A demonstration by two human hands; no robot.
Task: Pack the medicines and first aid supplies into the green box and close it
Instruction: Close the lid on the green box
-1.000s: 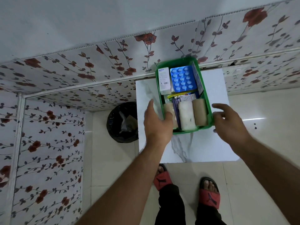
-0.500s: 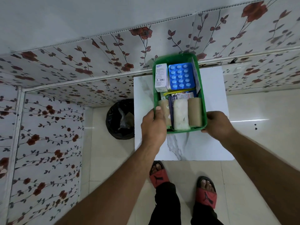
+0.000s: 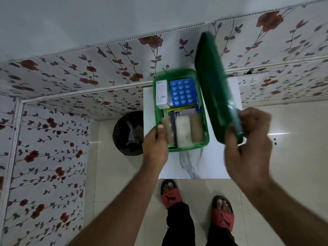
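The green box (image 3: 206,137) sits open on a small white table (image 3: 209,162). Inside lie a white carton (image 3: 161,94), a blue blister pack (image 3: 182,94), some sachets and three bandage rolls (image 3: 183,131) along the near end. My left hand (image 3: 156,144) grips the box's near-left rim, thumb inside. My right hand (image 3: 248,139) holds the dark green lid (image 3: 211,86) by its near end. The lid stands tilted on edge just right of the box, blurred by motion.
A black bin (image 3: 127,134) with a bag stands on the floor left of the table. Floral wall panels (image 3: 71,82) close in behind and on the left. My feet in red sandals (image 3: 170,196) are at the table's near edge.
My right hand left the box's right rim and now holds the lid, raised on edge beside the box. My left hand stayed on the near-left rim.
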